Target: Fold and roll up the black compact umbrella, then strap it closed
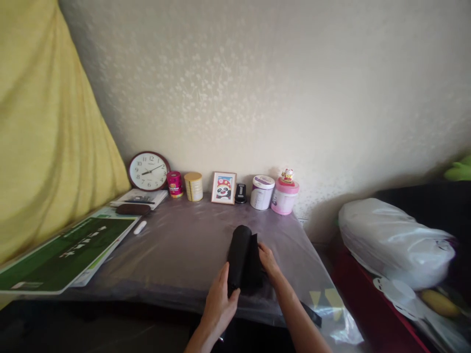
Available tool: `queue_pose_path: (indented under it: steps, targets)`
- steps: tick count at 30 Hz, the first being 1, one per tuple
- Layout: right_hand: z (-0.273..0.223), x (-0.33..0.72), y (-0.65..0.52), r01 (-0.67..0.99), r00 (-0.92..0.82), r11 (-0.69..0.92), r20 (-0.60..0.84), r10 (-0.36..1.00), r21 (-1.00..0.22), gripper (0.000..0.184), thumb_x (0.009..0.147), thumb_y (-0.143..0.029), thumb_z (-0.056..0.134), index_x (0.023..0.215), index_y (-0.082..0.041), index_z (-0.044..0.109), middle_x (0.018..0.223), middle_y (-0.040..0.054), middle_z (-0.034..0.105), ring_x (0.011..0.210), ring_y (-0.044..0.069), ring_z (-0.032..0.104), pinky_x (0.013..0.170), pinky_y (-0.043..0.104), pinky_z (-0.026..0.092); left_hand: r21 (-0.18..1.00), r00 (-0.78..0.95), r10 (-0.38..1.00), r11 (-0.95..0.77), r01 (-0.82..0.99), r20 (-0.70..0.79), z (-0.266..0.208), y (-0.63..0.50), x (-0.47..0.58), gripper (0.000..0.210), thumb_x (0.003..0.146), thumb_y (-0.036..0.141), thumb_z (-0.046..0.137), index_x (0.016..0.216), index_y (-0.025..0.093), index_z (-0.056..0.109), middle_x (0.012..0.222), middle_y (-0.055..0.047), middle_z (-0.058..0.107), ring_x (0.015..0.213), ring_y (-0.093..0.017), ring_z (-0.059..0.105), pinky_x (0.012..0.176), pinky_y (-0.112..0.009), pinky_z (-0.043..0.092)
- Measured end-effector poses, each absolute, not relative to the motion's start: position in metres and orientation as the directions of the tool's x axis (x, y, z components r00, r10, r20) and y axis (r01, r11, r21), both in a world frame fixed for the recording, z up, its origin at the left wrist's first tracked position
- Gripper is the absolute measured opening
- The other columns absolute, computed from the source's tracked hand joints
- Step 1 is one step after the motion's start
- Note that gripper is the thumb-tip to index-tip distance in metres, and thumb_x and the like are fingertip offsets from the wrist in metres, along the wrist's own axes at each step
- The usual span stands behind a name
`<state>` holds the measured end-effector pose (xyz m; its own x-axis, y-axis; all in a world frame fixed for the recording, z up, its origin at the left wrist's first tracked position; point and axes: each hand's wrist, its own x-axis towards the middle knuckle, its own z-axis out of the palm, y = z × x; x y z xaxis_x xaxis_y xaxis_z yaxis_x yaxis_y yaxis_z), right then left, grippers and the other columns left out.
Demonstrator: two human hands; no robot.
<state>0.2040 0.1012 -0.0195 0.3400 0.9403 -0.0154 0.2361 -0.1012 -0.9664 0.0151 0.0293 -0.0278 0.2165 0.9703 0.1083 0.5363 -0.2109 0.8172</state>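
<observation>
A black roll of thin sheet material (239,252) stands tilted near the front of the table, with a loose flap (253,264) of the same material on its right side. My left hand (222,299) grips the roll low on its left, thumb and fingers around the near end. At the flap's right edge, my right hand (268,260) is closed on the material, some of its fingers hidden behind it. What the roll is exactly cannot be made out.
A plastic-covered table (176,255) reaches the wall. Along its back are a clock (149,170), several cans and tubs, and a panda picture frame (223,188). A green board (69,255) lies left; a white plastic bag (393,240) sits right, beyond the table edge.
</observation>
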Motion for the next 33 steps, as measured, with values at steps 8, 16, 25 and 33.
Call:
queue_pose_path:
  steps: [8,16,25,33]
  targets:
    - [-0.014,0.199,0.097,0.107,0.316,-0.116,-0.076,0.946,-0.988,0.035,0.067,-0.033,0.055,0.095,-0.016,0.066,0.093,0.0061,0.071,0.088,0.023,0.064,0.076,0.032,0.05,0.807,0.197,0.976,-0.189,0.56,0.093,-0.025,0.031,0.009,0.068,0.071,0.031,0.045,0.133,0.008,0.032,0.134,-0.013,0.044,0.123,-0.024,0.04,0.105,-0.038,0.028]
    - [-0.023,0.189,0.105,0.092,0.353,0.012,0.044,0.934,-0.996,0.036,0.066,-0.03,0.056,0.099,-0.017,0.064,0.101,0.0073,0.069,0.095,0.023,0.062,0.084,0.033,0.049,0.84,0.164,0.986,-0.116,0.531,0.033,-0.026,0.035,0.004,0.069,0.07,0.037,0.044,0.133,0.01,0.032,0.134,-0.011,0.045,0.125,-0.023,0.039,0.106,-0.037,0.028]
    - [-0.04,0.165,0.113,0.505,0.411,0.129,0.369,0.833,-0.854,0.034,0.079,-0.028,0.041,0.103,-0.017,0.062,0.101,0.0099,0.064,0.095,0.02,0.059,0.091,0.036,0.043,0.831,0.147,0.985,-0.157,0.534,0.091,-0.04,0.039,0.003,0.068,0.07,0.039,0.044,0.131,0.009,0.036,0.132,-0.012,0.047,0.123,-0.025,0.041,0.105,-0.041,0.03]
    - [-0.04,0.141,0.115,0.692,0.27,0.254,0.568,0.777,-0.676,0.038,0.088,-0.027,0.034,0.11,-0.014,0.061,0.12,0.0143,0.057,0.114,0.021,0.049,0.098,0.042,0.039,0.746,0.191,0.974,-0.218,0.629,0.123,-0.034,0.039,0.002,0.065,0.071,0.037,0.044,0.127,0.007,0.04,0.129,-0.018,0.047,0.119,-0.028,0.046,0.102,-0.042,0.034]
